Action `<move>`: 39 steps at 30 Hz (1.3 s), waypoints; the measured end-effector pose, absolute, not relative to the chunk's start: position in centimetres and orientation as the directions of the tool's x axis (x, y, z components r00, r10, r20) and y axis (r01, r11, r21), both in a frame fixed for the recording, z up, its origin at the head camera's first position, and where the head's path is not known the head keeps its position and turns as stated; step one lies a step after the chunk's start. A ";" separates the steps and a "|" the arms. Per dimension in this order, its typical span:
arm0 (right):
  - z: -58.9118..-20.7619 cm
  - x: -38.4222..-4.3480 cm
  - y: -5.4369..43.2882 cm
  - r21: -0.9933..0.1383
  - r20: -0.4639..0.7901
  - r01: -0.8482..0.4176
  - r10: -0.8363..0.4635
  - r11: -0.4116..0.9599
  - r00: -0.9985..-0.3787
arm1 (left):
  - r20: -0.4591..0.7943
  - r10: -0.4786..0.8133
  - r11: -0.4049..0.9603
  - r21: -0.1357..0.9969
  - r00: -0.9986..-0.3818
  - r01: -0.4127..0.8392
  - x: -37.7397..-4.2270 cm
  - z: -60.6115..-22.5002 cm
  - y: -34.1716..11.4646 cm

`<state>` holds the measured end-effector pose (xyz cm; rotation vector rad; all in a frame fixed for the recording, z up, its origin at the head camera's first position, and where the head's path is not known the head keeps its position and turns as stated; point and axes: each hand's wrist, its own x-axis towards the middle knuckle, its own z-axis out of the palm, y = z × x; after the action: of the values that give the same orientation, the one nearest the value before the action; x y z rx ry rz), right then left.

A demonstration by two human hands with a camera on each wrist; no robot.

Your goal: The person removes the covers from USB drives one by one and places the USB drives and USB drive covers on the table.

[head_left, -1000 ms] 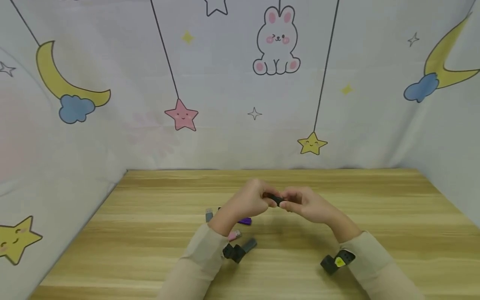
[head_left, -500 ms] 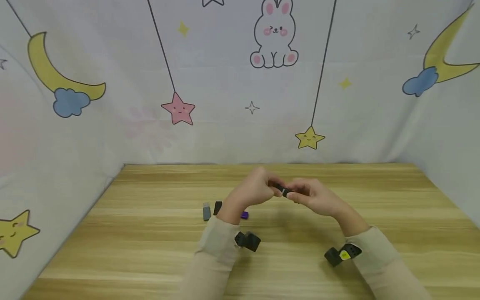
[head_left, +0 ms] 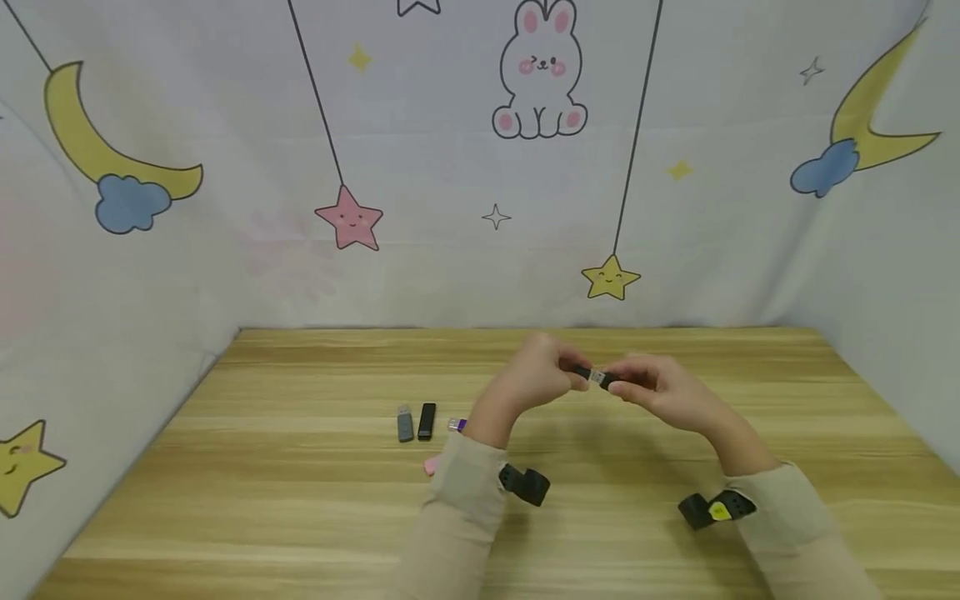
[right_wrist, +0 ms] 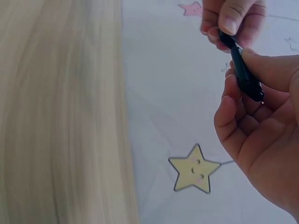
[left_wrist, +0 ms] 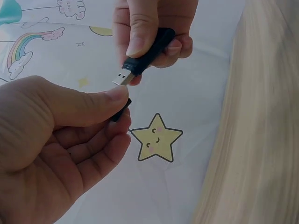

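Above the table, my right hand pinches a black USB flash drive between thumb and fingers. Its silver plug is bare and points toward my left hand. That hand pinches a small black cap between thumb and forefinger, just off the plug's end. Seen from the right wrist, the drive lies slanted across the fingers, and the left fingertips hold the cap at its far end. Most of the cap is covered by the left thumb and fingers.
On the wooden table, left of the hands, lie a grey USB flash drive, a black stick and a purple flash drive. A pink piece shows partly behind the left sleeve. A printed curtain stands behind.
The cap has come off the flash drive, so its silver plug now shows between the hands. Both hands have moved right, uncovering more of the black stick and the purple drive.
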<state>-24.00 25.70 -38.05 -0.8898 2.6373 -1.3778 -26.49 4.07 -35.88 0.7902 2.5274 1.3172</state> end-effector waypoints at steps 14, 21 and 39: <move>-38.7 -25.8 28.5 -0.805 0.079 -0.175 -0.190 0.567 -0.979 | 0.131 0.451 0.491 0.790 -0.883 0.368 -28.0 -39.2 6.8; -39.9 -26.5 29.7 -0.825 0.028 -0.109 -0.152 0.555 -0.988 | 0.161 0.493 0.538 0.716 -0.855 0.445 -28.5 -40.6 7.9; -42.2 -27.8 29.5 -0.874 -0.120 -0.003 -0.222 0.486 -0.968 | 0.085 0.496 0.591 0.696 -0.864 0.408 -29.1 -42.8 8.6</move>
<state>-27.77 29.46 -42.20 -0.1932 2.5142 -1.4787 -29.07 8.55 -42.82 0.7692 2.6955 1.1331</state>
